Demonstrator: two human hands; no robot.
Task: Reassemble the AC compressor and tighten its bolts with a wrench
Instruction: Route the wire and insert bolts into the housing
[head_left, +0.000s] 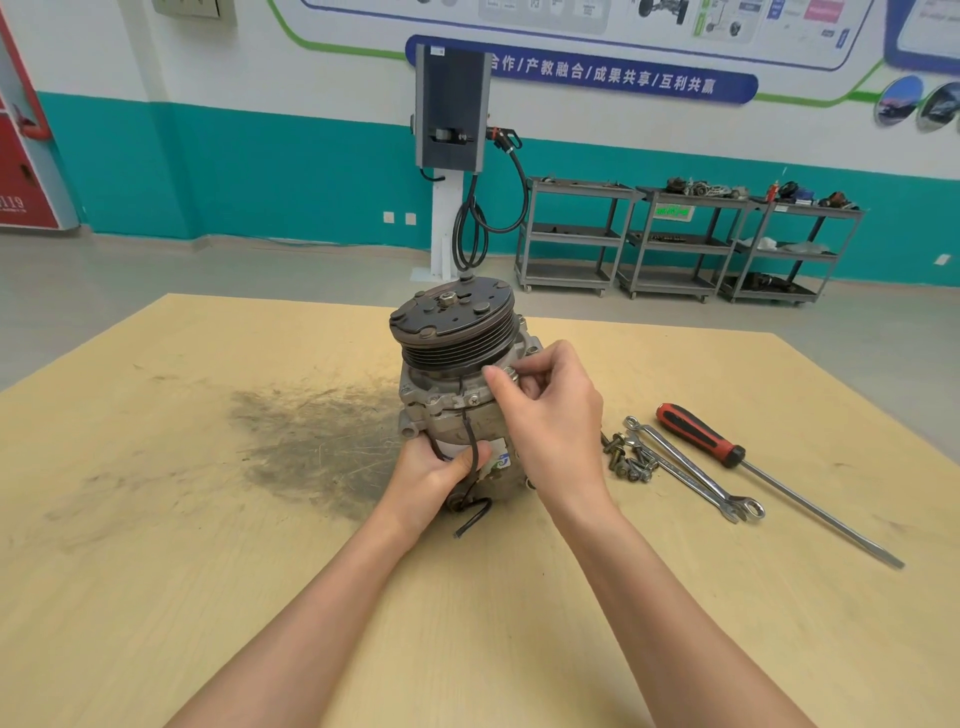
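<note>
The AC compressor (457, 395) stands pulley-up between both hands. The left hand (436, 475) wraps its lower body; the right hand (550, 415) pinches what looks like 1 bolt (508, 372) at the flange. It is likely heavy, rigid metal, best steadied low on the casing. Spare bolts (631, 460) and wrenches (691, 467) lie right of the right hand.

The left hand (434, 475) grips the upright compressor (457, 395) (pulley uppermost) while the right hand (550, 415) pinches a bolt (508, 372).
</note>
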